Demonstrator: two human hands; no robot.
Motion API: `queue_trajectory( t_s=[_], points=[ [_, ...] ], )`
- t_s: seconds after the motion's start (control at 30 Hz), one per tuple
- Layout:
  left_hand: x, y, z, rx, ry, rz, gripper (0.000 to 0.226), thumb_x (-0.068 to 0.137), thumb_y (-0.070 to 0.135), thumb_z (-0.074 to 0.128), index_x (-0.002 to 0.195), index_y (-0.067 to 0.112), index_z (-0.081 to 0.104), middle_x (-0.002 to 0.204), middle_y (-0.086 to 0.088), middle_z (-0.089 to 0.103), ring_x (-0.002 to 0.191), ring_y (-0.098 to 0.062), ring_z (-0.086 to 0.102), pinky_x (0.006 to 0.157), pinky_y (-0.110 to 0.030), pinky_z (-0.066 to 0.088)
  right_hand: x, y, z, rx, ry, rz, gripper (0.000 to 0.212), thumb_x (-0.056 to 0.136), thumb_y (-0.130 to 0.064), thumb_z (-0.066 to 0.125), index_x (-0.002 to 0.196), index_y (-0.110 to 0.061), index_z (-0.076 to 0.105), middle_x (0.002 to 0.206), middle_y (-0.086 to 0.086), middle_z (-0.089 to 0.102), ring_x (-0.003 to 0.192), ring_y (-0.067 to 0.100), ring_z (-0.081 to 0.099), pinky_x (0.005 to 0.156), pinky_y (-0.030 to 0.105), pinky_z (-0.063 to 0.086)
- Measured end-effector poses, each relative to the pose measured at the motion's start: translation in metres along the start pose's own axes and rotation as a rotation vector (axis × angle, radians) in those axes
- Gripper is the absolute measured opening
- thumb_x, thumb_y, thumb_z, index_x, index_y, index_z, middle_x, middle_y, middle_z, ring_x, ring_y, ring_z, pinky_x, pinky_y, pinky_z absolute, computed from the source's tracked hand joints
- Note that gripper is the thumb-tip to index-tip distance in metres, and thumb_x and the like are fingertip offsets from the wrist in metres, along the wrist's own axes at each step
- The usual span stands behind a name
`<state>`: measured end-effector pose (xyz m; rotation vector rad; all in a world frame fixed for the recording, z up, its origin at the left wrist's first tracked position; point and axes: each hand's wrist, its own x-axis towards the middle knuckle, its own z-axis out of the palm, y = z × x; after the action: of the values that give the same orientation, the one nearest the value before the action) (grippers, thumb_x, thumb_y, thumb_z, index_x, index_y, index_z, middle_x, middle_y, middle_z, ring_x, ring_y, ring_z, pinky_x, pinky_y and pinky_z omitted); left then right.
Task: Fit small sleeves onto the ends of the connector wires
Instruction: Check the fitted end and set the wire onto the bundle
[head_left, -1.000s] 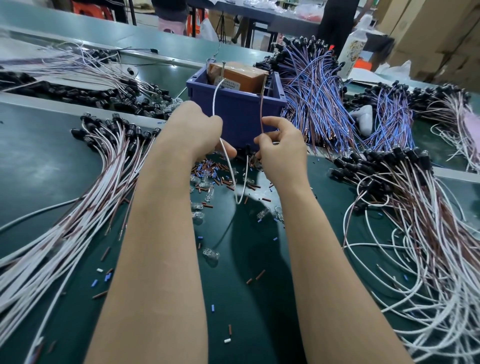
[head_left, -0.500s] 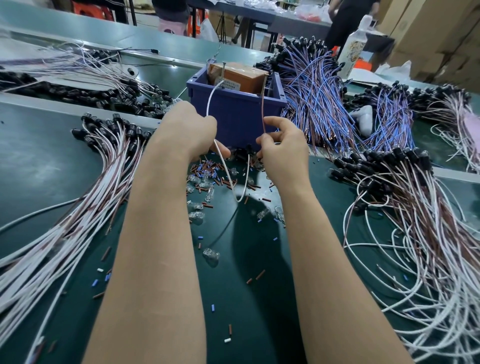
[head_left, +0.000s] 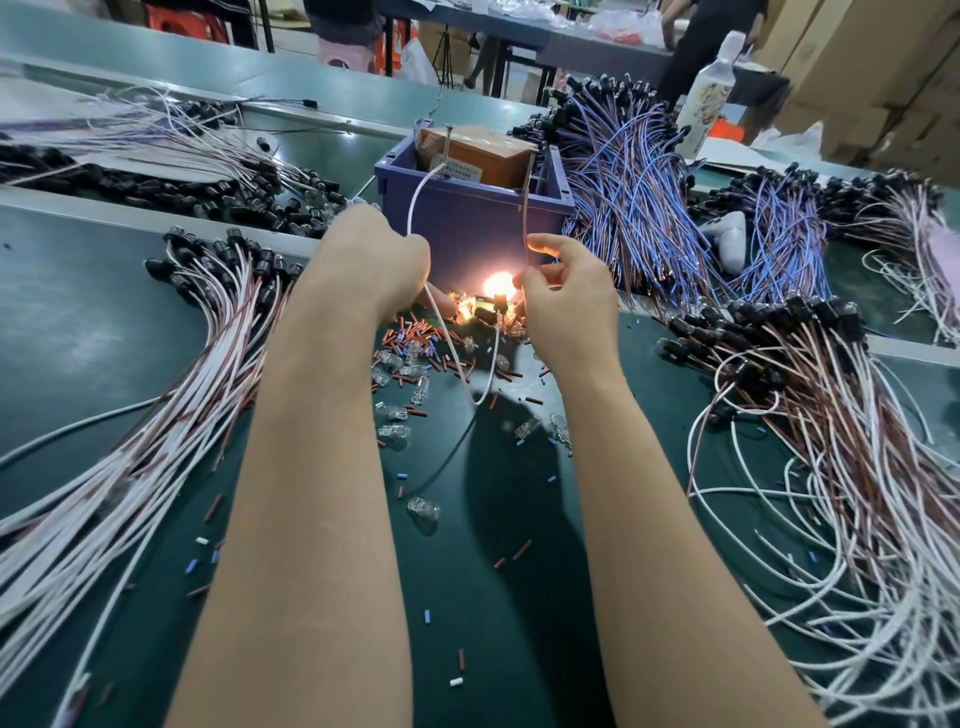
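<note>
My left hand (head_left: 382, 260) grips a white wire (head_left: 415, 202) that arcs up to the blue bin (head_left: 467, 228) and loops down below the hand. My right hand (head_left: 563, 293) pinches a brown wire (head_left: 525, 208) that rises to the bin's rim. Between the hands a small bulb (head_left: 497, 285) glows bright orange on its black socket. A heap of small brown and blue sleeves (head_left: 410, 338) lies on the green mat just under the hands, mixed with clear glass bulbs (head_left: 395, 415).
A bundle of white and brown connector wires (head_left: 171, 395) fans out at left, another (head_left: 831, 441) at right. Blue and brown wires (head_left: 634, 208) pile beside the bin, which holds a brown box (head_left: 483, 156). Loose sleeves scatter over the mat (head_left: 467, 597).
The bulb between my hands has lit up. Both hands have stayed in place in front of the bin, still holding their wires.
</note>
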<state>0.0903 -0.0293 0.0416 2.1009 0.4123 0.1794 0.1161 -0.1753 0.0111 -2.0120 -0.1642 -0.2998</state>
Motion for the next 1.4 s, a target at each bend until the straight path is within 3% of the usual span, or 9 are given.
queue_trajectory(
  t_s=[0.2, 0.37, 0.5, 0.63, 0.8, 0.93, 1.13, 1.3, 1.4],
  points=[
    [0.0, -0.001, 0.0, -0.011, 0.004, 0.0, 0.014, 0.087, 0.011, 0.041, 0.083, 0.003, 0.052, 0.092, -0.019, 0.07, 0.046, -0.021, 0.035, 0.046, -0.023, 0.028, 0.0, 0.001, 0.0, -0.002, -0.001, -0.011, 0.032, 0.093, -0.004, 0.048, 0.121, -0.016, 0.057, 0.093, 0.009, 0.068, 0.083, 0.024, 0.065, 0.082, 0.042, 0.054],
    [-0.008, 0.005, 0.0, -0.017, -0.13, 0.038, 0.016, 0.086, 0.011, 0.04, 0.084, 0.005, 0.055, 0.068, -0.009, 0.073, 0.039, -0.014, 0.037, 0.041, -0.017, 0.029, 0.002, 0.01, 0.0, 0.115, -0.061, 0.095, 0.018, 0.095, -0.007, 0.043, 0.095, -0.013, 0.06, 0.068, 0.006, 0.067, 0.046, 0.005, 0.054, 0.047, 0.021, 0.044],
    [-0.016, 0.01, 0.005, 0.018, -0.33, 0.05, 0.016, 0.088, 0.01, 0.041, 0.086, 0.005, 0.056, 0.065, -0.004, 0.073, 0.036, -0.009, 0.031, 0.036, -0.013, 0.029, 0.002, 0.027, 0.008, -0.44, -0.149, 0.153, 0.024, 0.089, -0.034, 0.06, 0.096, -0.011, 0.065, 0.091, 0.007, 0.066, 0.086, 0.024, 0.059, 0.069, 0.03, 0.043],
    [-0.021, 0.013, 0.008, 0.019, -0.491, 0.102, 0.021, 0.09, 0.009, 0.041, 0.084, 0.008, 0.061, 0.072, -0.004, 0.074, 0.04, -0.005, 0.037, 0.039, -0.014, 0.034, -0.001, 0.029, 0.017, -0.621, -0.247, 0.217, 0.025, 0.089, -0.033, 0.061, 0.096, -0.009, 0.06, 0.093, 0.01, 0.059, 0.083, 0.031, 0.051, 0.066, 0.029, 0.035],
    [-0.02, 0.019, 0.017, -0.002, -0.361, 0.183, 0.026, 0.098, 0.02, 0.045, 0.085, 0.013, 0.067, 0.073, -0.002, 0.067, 0.047, -0.006, 0.047, 0.044, -0.016, 0.041, 0.0, 0.003, -0.01, -0.077, -0.073, 0.075, 0.017, 0.09, -0.025, 0.062, 0.084, -0.009, 0.061, 0.078, 0.007, 0.067, 0.069, 0.019, 0.059, 0.066, 0.032, 0.046],
    [-0.022, 0.041, 0.029, 0.084, -0.181, 0.339, 0.032, 0.1, 0.033, 0.042, 0.084, 0.014, 0.062, 0.065, 0.003, 0.054, 0.054, -0.005, 0.048, 0.053, -0.018, 0.039, -0.01, -0.024, -0.04, 0.183, -0.132, 0.014, 0.016, 0.092, -0.012, 0.058, 0.076, -0.011, 0.058, 0.053, 0.0, 0.06, 0.04, 0.005, 0.052, 0.044, 0.018, 0.041],
    [-0.045, 0.109, 0.06, -0.303, -0.197, 0.504, 0.016, 0.094, 0.021, 0.055, 0.08, 0.02, 0.063, 0.072, 0.007, 0.059, 0.052, 0.004, 0.046, 0.05, -0.007, 0.038, -0.031, -0.038, -0.117, 0.095, -0.078, 0.007, 0.019, 0.099, -0.017, 0.047, 0.092, -0.017, 0.064, 0.058, -0.003, 0.052, 0.044, 0.001, 0.048, 0.048, 0.015, 0.044],
    [-0.069, 0.164, 0.095, -0.978, -0.294, 0.29, 0.02, 0.097, 0.013, 0.05, 0.08, 0.011, 0.058, 0.06, 0.004, 0.05, 0.046, -0.003, 0.041, 0.045, -0.016, 0.034, -0.068, -0.026, -0.22, -0.215, 0.155, 0.037, 0.015, 0.094, -0.026, 0.055, 0.081, -0.03, 0.059, 0.064, -0.01, 0.059, 0.057, 0.007, 0.054, 0.062, 0.032, 0.045],
    [-0.089, 0.192, 0.138, -1.118, -0.405, 0.183, 0.018, 0.099, 0.008, 0.044, 0.084, 0.005, 0.054, 0.062, -0.002, 0.052, 0.04, -0.004, 0.05, 0.043, -0.016, 0.042, -0.084, -0.013, -0.266, -0.371, 0.387, 0.098, 0.017, 0.09, -0.032, 0.06, 0.075, -0.026, 0.057, 0.056, -0.01, 0.065, 0.051, 0.001, 0.058, 0.06, 0.026, 0.048]
  ],
)
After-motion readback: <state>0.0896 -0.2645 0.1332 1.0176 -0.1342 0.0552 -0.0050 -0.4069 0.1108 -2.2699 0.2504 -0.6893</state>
